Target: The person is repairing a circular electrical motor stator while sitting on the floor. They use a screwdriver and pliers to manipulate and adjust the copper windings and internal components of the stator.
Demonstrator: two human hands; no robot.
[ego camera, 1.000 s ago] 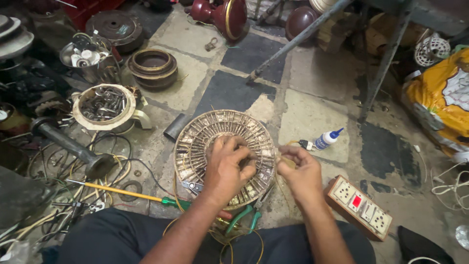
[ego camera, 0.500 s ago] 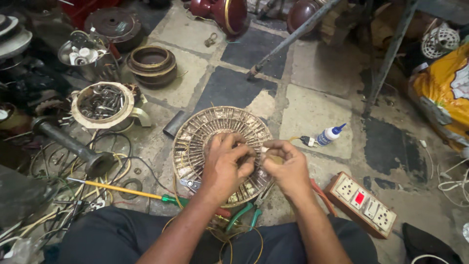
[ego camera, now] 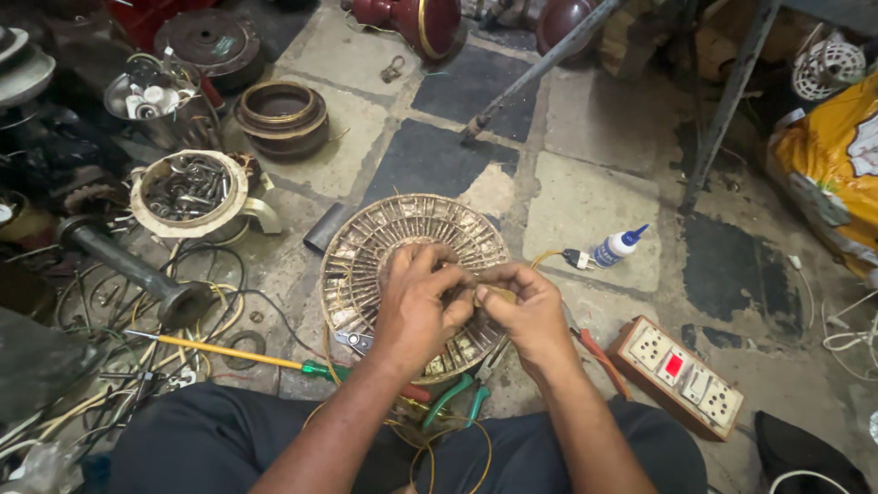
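My left hand (ego camera: pixel 416 302) and right hand (ego camera: pixel 523 306) pinch together, fingers narrow, on the wound stator (ego camera: pixel 366 247) beneath them, most slots filled, wire ends (ego camera: pixel 439 439) below my wrists loose.

Both hands are working on a round, slotted metal fan stator (ego camera: pixel 384 240) lying on the stone floor (ego camera: pixel 594 192): the left hand (ego camera: pixel 416 306) is pressing on its middle while the right hand (ego camera: pixel 529 309) is pinching beside it (green-handled pliers (ego camera: pixel 457 395) are lying just below).
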